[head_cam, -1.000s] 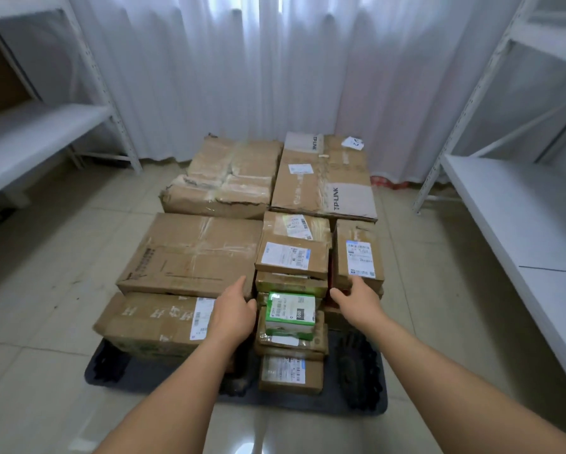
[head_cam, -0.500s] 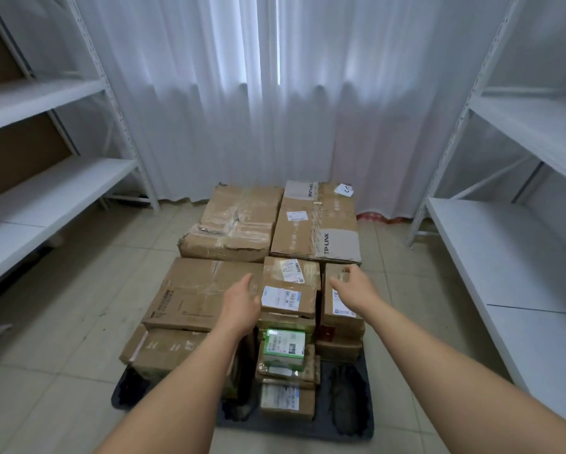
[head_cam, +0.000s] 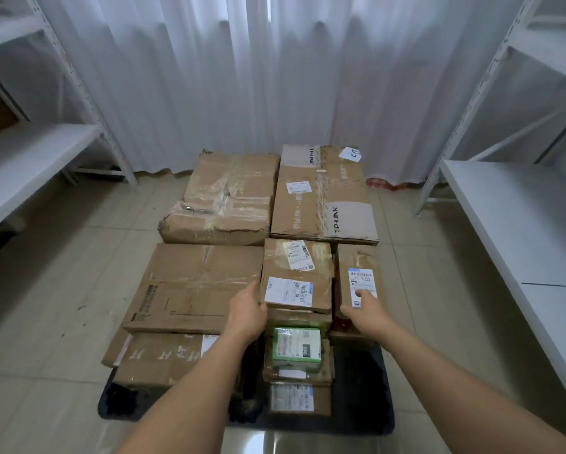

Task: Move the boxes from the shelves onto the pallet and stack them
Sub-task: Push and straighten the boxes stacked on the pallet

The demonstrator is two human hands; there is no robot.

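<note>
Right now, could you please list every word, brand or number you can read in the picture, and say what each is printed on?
"TP-LINK": near grey corner of the large back-right box.
"TP-LINK": that box's far grey flap.
"Wi-Fi 6", faint: along its top, uncertain.
"060": green-and-white box.
Handwritten white slip: unreadable.
Shipping labels: too small.
Large front-left box print: blurred.

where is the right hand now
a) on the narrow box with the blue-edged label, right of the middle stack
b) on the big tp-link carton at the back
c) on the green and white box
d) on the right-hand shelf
a: the right hand rests on the near end of the narrow box, its fingers overlapping the label.
</note>
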